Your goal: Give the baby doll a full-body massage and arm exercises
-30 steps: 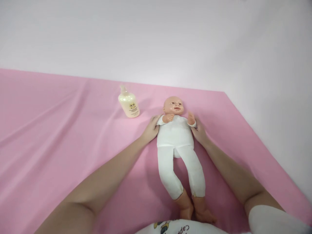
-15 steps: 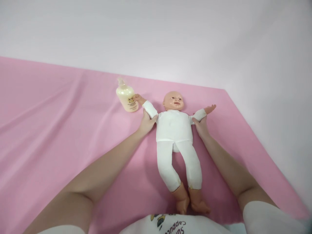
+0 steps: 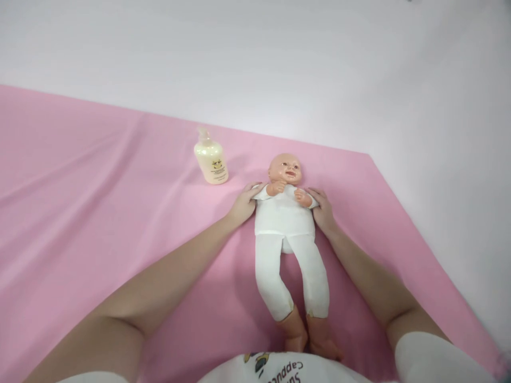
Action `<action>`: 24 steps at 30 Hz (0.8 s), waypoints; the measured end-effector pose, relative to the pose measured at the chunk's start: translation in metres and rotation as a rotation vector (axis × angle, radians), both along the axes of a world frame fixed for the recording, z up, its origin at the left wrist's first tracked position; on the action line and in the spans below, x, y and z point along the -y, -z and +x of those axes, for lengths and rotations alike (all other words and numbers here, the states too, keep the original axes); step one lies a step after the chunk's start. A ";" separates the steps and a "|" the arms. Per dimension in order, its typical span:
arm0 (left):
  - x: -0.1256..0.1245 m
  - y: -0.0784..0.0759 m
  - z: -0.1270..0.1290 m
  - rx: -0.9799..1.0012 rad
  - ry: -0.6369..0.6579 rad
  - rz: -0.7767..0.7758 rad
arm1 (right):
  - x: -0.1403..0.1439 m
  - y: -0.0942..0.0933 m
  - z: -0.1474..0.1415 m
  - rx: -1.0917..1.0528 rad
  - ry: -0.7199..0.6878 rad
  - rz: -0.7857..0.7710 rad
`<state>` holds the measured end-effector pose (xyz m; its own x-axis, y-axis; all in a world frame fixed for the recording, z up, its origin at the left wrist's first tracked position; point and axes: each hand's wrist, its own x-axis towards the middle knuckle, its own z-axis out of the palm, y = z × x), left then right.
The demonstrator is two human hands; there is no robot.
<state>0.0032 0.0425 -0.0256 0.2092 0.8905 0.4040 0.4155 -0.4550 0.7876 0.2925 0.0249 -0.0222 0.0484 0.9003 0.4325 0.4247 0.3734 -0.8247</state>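
A baby doll [image 3: 284,215] in white cloth lies face up on the pink sheet, its feet toward me. Both its arms are folded in, with the small plastic hands over the upper chest. My left hand [image 3: 244,205] grips the doll's arm on the left side, near the elbow. On the right side, my right hand [image 3: 323,211] is closed around the other arm. Parts of my fingers on both hands are hidden by the doll's sleeves. A pale yellow pump bottle [image 3: 212,164] stands beyond my left hand, apart from it.
The pink sheet [image 3: 99,213] has soft folds on the left. Its far edge runs behind the bottle and the doll's head, and its right edge slants toward me. A white surface [image 3: 255,64] lies beyond. My printed white shirt [image 3: 279,368] is close to the doll's feet.
The doll's arms were spread outward and are now bent in over its chest, with my hands still on them. The doll's hand that overlapped the bottle has moved away from it.
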 end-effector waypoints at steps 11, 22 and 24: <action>-0.007 0.008 -0.003 0.168 -0.093 -0.069 | -0.010 0.010 0.011 -0.429 0.101 -0.247; -0.009 0.014 -0.007 0.254 -0.160 -0.070 | -0.009 0.009 0.012 -0.354 0.191 -0.146; -0.007 0.011 -0.005 0.217 -0.107 -0.010 | -0.005 0.006 0.011 -0.263 0.169 -0.078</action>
<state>-0.0016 0.0500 -0.0370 0.0226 0.9072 0.4200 0.2820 -0.4088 0.8680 0.3039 0.0300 -0.0280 0.3013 0.8998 0.3155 0.2442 0.2471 -0.9377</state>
